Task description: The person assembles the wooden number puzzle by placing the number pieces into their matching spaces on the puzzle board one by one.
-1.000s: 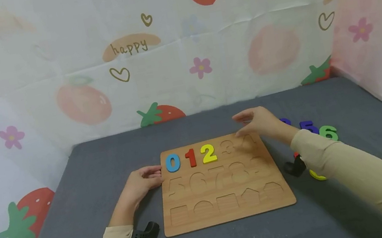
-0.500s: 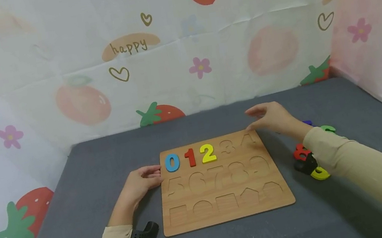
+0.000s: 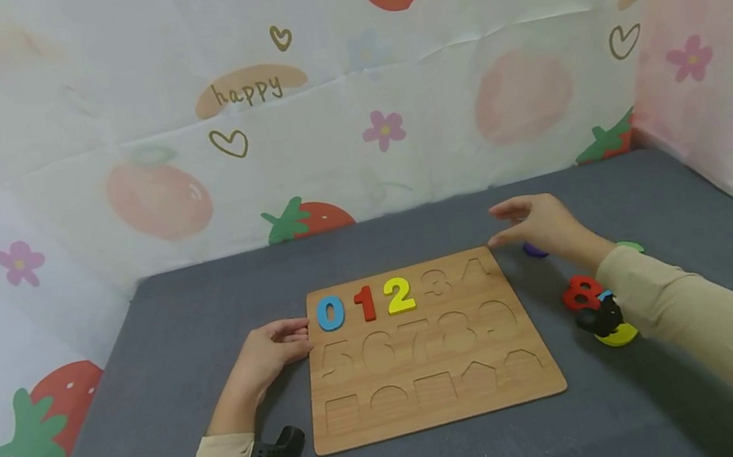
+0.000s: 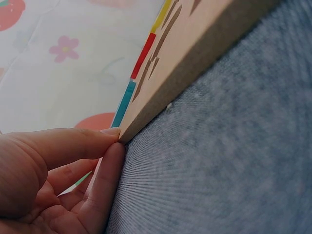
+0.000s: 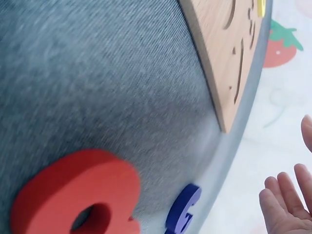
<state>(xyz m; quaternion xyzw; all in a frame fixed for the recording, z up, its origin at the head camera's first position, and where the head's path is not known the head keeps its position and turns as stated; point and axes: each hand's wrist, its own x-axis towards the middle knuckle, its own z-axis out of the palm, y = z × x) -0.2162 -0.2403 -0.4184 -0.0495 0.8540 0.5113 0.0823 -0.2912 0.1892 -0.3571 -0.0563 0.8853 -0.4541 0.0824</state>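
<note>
Right of the board [image 3: 391, 376], by its far right corner, on the table [image 3: 224, 289] | purple piece [image 3: 536, 250] lay just near-side of your right hand [image 3: 542, 225], the closer hand; long axis unclear | right fingers parted, nothing visibly held | your left hand [image 3: 272, 349] touched the board's left edge, fingers straight
</note>
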